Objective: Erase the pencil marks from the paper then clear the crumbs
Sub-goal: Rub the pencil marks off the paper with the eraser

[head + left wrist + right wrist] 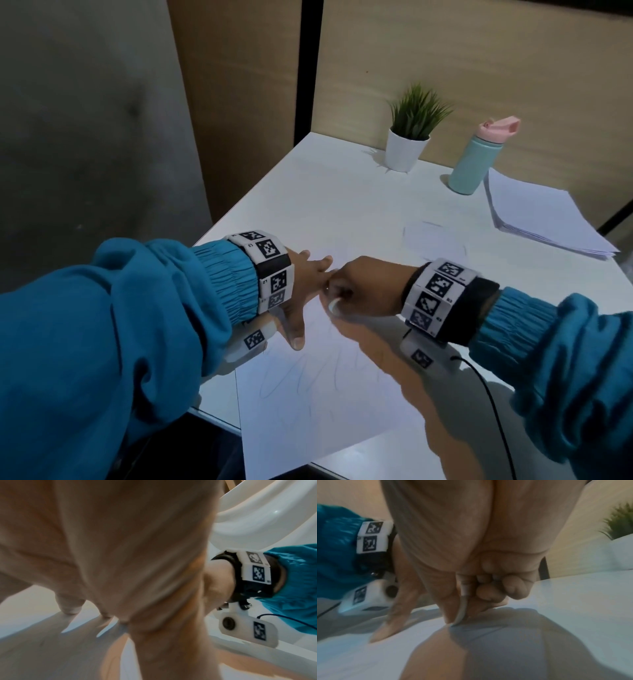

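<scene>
Head view, lower left of the frame: the left hand [297, 291] lies flat on the thin white sheet of paper [318, 404], fingers straight and spread, thumb pointing down the sheet, pinning it to the white table [325, 192]. At centre, the right hand [363, 287] pinches a small white eraser [334, 304] between thumb and curled fingers, its tip pressed to the paper just beside the left fingers; the right wrist view shows the eraser [462, 609] touching the sheet. Faint pencil loops [308, 380] remain lower down. Such paper is probably light and easily creased, so it wants holding flat close to the rubbing. Upper right stand a white potted plant [409, 137], a teal bottle with pink lid [476, 157] and a stack of white sheets [541, 219].
</scene>
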`<state>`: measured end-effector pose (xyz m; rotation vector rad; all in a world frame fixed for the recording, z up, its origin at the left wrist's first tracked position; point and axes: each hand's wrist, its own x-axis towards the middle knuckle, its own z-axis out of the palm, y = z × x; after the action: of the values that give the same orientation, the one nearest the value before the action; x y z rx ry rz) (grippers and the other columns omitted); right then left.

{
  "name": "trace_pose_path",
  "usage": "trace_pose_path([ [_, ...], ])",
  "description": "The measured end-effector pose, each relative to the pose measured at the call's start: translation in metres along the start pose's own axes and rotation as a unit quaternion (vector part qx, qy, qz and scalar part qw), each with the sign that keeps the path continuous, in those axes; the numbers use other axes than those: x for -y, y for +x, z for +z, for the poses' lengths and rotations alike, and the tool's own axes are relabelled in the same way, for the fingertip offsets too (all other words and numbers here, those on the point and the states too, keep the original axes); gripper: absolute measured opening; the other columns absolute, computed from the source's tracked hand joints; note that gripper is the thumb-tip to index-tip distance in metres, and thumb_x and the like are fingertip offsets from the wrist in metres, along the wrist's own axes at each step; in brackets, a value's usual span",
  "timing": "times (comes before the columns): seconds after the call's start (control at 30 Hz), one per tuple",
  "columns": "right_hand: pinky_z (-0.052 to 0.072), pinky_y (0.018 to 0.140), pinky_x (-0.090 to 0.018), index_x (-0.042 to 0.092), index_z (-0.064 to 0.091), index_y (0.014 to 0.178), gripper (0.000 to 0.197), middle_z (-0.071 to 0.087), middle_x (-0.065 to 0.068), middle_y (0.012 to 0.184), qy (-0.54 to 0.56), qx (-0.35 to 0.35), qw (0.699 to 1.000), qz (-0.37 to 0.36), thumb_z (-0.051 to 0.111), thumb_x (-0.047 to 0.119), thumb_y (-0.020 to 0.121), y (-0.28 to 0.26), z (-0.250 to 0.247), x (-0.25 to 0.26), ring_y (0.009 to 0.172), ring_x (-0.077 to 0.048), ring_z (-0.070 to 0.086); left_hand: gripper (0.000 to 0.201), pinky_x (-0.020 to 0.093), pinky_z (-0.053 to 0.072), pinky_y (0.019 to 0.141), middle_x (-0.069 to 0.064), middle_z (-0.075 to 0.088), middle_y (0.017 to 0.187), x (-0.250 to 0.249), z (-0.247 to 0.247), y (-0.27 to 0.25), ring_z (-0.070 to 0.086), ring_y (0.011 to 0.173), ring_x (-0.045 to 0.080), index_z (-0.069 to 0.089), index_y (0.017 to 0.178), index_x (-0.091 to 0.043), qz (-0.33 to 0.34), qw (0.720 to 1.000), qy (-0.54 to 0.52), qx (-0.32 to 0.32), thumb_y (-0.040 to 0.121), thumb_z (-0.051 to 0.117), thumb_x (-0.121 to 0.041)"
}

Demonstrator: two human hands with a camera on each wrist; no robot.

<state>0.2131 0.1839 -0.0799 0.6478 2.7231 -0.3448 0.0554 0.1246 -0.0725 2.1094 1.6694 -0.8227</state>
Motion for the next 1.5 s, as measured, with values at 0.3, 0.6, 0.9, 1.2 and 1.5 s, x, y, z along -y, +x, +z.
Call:
trace_pose_path([
  [0.3,0.046,0.066,-0.023,0.031,0.061,0.076,0.013,0.066,0.005,0.073,0.033,0.003,0.999,-0.023,0.053,0.028,0.085,-0.015,0.005,0.004,0.071,-0.013,0.06,0.132,0.065,0.015,0.113,0.003,-0.022,0.164,-0.003,-0.002,-0.003,-0.007,0.149,0.044,-0.013,0.147,-0.057,0.01,1.0,-0.011,0.004,0.057,0.083,-0.068],
  [0.6,0.047,0.066,-0.027,0.022,0.053,0.075,0.015,0.061,0.006,0.069,0.027,-0.015,0.999,-0.021,0.046,0.031,0.085,-0.021,0.011,0.005,0.068,-0.013,0.059,0.139,0.061,0.011,0.115,0.001,-0.026,0.162,-0.001,-0.001,-0.001,-0.013,0.149,0.039,-0.02,0.149,-0.051,-0.001,1.0,-0.024,0.01,0.056,0.083,-0.069],
  [0.9,0.05,0.069,-0.031,0.018,0.058,0.072,0.028,0.063,0.003,0.073,0.008,-0.032,0.999,-0.019,0.04,0.037,0.081,-0.03,0.013,0.001,0.072,-0.017,0.059,0.146,0.063,0.014,0.114,-0.002,-0.026,0.162,0.003,0.004,0.004,-0.009,0.15,0.039,-0.024,0.148,-0.046,-0.012,1.0,0.001,0.006,0.047,0.076,-0.082],
  [1.2,0.049,0.069,-0.031,0.019,0.056,0.072,0.024,0.06,0.005,0.076,0.001,-0.024,1.0,-0.02,0.04,0.035,0.08,-0.037,0.014,-0.004,0.073,-0.016,0.058,0.146,0.062,0.013,0.115,-0.003,-0.027,0.162,0.004,0.004,0.003,-0.01,0.15,0.039,-0.024,0.148,-0.046,-0.009,1.0,-0.003,0.006,0.049,0.077,-0.081],
  [1.5,0.047,0.068,-0.029,0.021,0.049,0.067,0.022,0.056,0.008,0.072,0.003,-0.033,0.999,-0.02,0.038,0.035,0.079,-0.039,0.013,-0.003,0.069,-0.012,0.054,0.144,0.062,0.011,0.115,-0.002,-0.027,0.162,0.001,0.001,0.001,-0.012,0.15,0.038,-0.022,0.15,-0.044,-0.011,1.0,-0.004,0.013,0.053,0.079,-0.077],
])
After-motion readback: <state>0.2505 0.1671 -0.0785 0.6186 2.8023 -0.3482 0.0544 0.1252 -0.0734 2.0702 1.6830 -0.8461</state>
